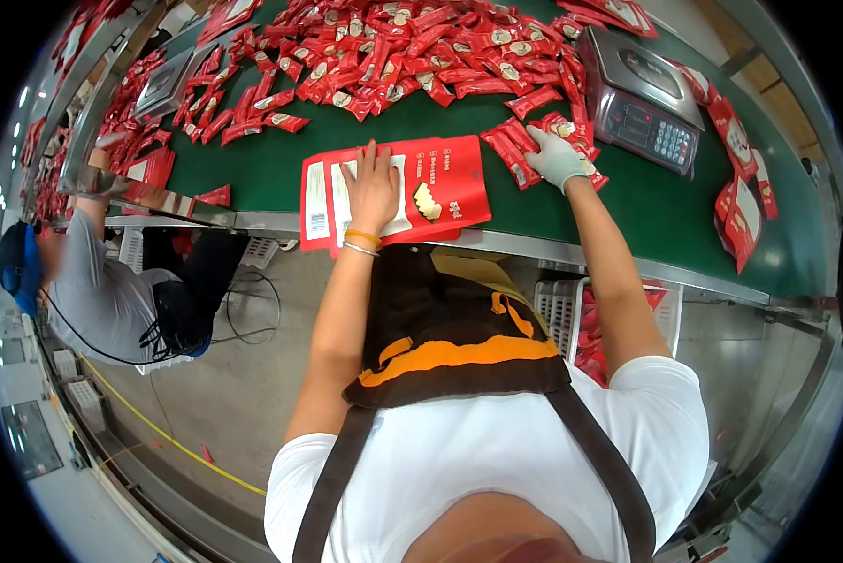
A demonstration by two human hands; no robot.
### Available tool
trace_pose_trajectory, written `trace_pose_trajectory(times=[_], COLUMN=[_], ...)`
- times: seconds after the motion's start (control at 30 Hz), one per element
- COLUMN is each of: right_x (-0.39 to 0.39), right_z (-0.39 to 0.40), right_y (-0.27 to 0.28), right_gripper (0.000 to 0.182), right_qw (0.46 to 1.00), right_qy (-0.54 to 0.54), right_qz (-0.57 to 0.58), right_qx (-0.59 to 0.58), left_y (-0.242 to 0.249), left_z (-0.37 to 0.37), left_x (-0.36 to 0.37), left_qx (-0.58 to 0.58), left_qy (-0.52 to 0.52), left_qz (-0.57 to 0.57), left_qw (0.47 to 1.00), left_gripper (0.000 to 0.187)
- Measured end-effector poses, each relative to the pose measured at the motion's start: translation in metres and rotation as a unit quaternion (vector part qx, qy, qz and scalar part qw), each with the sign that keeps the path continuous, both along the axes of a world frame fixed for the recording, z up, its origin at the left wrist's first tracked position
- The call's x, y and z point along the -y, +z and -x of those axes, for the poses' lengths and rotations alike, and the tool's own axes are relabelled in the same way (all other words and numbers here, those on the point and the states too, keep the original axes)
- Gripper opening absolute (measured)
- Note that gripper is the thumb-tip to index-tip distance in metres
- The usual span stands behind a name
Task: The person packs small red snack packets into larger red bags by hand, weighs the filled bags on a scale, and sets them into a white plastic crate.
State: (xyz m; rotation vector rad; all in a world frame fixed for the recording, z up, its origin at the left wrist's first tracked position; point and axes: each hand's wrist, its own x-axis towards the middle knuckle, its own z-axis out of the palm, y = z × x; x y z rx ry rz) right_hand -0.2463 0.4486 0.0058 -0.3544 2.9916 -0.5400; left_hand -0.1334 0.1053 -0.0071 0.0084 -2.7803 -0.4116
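Observation:
My bare left hand, with yellow and white bands at the wrist, lies flat and spread on a stack of large red printed pouches at the front edge of the green table. My right hand wears a pale glove and reaches in among small red sealed packets. Its fingers look apart, resting at a few packets lying side by side; the fingertips are partly hard to make out. More packets lie just beyond and beside that hand.
A big heap of red packets covers the far part of the green table. A digital scale stands to the right, near filled red pouches. Another scale and a seated co-worker are left. A white crate sits below.

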Motion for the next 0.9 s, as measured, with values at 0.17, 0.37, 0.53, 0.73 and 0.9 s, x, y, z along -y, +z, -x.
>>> trace_pose_trajectory(times=[0.17, 0.37, 0.53, 0.73, 0.9], right_x=[0.006, 0.031, 0.029, 0.008, 0.055], right_z=[-0.028, -0.068, -0.079, -0.112, -0.063], right_y=[0.008, -0.015, 0.008, 0.023, 0.004], right_gripper=[0.039, 0.048, 0.061, 0.062, 0.050], right_qw=[0.982, 0.988, 0.998, 0.985, 0.942], right_qy=[-0.029, -0.007, 0.008, 0.074, 0.278], right_qz=[0.094, -0.020, 0.015, 0.146, 0.161], right_qx=[-0.162, -0.155, -0.061, -0.063, -0.095], left_y=[0.002, -0.001, -0.002, -0.001, 0.007], left_z=[0.000, -0.002, -0.005, -0.001, -0.003], left_x=[0.000, 0.000, 0.000, 0.001, -0.004], left_qx=[0.001, 0.001, -0.001, -0.027, -0.031], left_qy=[-0.002, 0.001, 0.011, 0.014, 0.014], left_qz=[-0.001, -0.009, -0.033, -0.058, -0.031], left_qw=[1.000, 1.000, 0.999, 0.998, 0.999], left_gripper=[0.043, 0.042, 0.042, 0.043, 0.047])
